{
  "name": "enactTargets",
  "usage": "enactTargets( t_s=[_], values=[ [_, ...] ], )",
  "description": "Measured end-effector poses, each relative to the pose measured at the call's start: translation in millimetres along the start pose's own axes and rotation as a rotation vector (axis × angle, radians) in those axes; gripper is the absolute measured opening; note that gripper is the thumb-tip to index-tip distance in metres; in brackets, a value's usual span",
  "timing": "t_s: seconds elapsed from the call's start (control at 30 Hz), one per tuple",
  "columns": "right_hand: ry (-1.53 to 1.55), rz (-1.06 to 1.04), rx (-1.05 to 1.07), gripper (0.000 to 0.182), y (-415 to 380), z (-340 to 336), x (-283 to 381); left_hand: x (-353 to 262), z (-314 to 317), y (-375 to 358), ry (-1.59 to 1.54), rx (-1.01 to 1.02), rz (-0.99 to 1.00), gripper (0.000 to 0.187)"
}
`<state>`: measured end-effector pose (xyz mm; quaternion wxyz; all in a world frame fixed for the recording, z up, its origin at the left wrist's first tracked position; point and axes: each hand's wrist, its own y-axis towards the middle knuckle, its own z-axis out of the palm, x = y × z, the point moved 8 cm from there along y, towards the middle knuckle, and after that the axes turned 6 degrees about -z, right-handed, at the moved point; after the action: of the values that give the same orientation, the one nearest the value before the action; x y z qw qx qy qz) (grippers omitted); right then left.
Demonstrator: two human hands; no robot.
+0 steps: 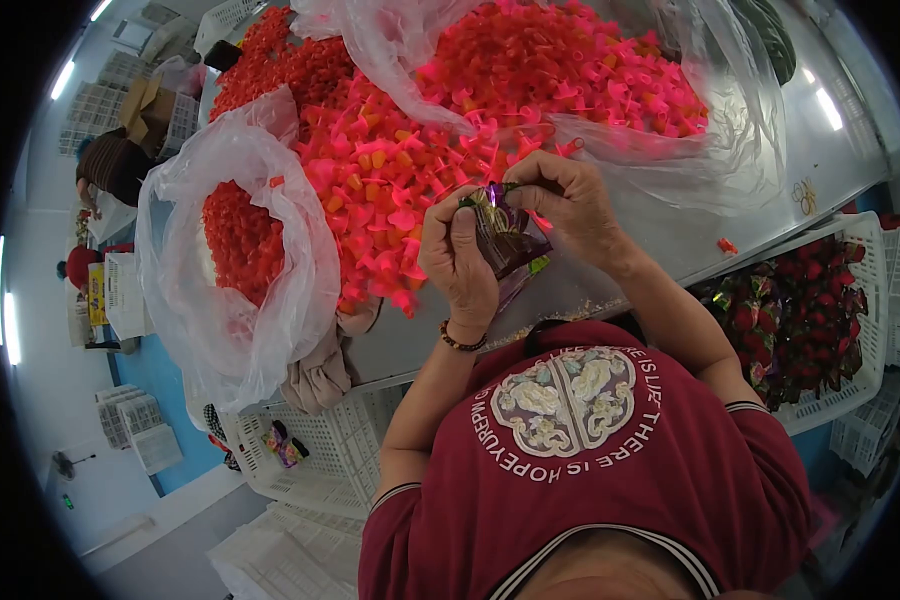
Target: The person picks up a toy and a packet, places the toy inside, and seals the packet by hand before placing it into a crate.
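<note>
Both my hands are in front of my chest at the table's near edge, working on one shiny foil packet with dark, gold and purple patches. My left hand, a beaded bracelet on its wrist, grips the packet's left side with the thumb on its face. At the top corner, my right hand pinches the packet's edge between thumb and fingers. Just beyond them spreads a loose heap of pink-red plastic pieces, some with orange parts. Part of another wrapper shows below the packet.
Clear plastic bags with red pieces lie open on the metal table. On the right, a white crate holds dark red wrapped bundles. More white crates stand below left. Another person bends over at far left.
</note>
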<state>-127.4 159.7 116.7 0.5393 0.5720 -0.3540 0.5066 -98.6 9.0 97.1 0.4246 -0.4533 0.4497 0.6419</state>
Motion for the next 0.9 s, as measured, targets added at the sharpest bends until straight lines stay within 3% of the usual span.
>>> enactTargets(
  t_s=[0.07,0.13,0.17,0.2,0.27,0.3,0.37,0.4,0.47,0.5,0.53,0.6,0.77,0.83,0.9],
  values=[
    [-0.085,0.010,0.024,0.006,-1,-2,32,-11,2,3,-0.138,0.041,0.083,0.022],
    [-0.312,-0.327,0.151,0.003,-11,5,111,-25,-1,8,-0.274,0.074,0.165,0.025],
    [-0.309,-0.322,0.154,0.003,-9,-3,117,-32,-9,12,-0.254,0.063,0.165,0.026],
    [0.171,-0.411,0.409,0.003,-12,2,130,-36,-16,14,-0.234,0.051,0.164,0.028],
    [-0.230,-0.183,0.435,0.007,9,-15,93,-25,-29,14,-0.208,-0.010,0.155,0.028],
    [-0.237,-0.187,0.437,0.007,11,-14,78,-19,-31,13,-0.178,-0.010,0.110,0.028],
    [-0.786,-0.453,0.102,0.007,22,-31,76,-12,-31,20,-0.157,0.003,0.083,0.028],
    [-0.794,-0.472,0.113,0.007,33,-35,76,-7,-30,22,-0.116,-0.001,0.066,0.029],
    [-0.792,-0.276,0.087,0.006,31,-45,56,-5,-35,7,-0.050,0.010,-0.006,0.030],
    [-0.882,-0.380,0.027,0.007,30,-43,54,-8,-25,12,-0.022,0.082,-0.029,0.032],
    [-0.893,-0.395,0.027,0.007,29,-44,56,-9,-14,18,0.003,0.149,-0.050,0.036],
    [-0.538,-0.249,-0.025,0.006,17,-37,58,-6,-2,21,-0.027,0.235,-0.061,0.041],
    [-0.503,-0.293,0.064,0.009,7,-18,47,-17,27,20,0.111,0.394,0.036,0.052],
    [-0.404,-0.244,0.058,0.009,0,-16,40,12,34,10,-0.088,0.559,-0.341,0.048],
    [-0.422,-0.284,0.065,0.017,-3,-14,40,14,30,6,-0.111,0.524,-0.374,0.044]
  ],
)
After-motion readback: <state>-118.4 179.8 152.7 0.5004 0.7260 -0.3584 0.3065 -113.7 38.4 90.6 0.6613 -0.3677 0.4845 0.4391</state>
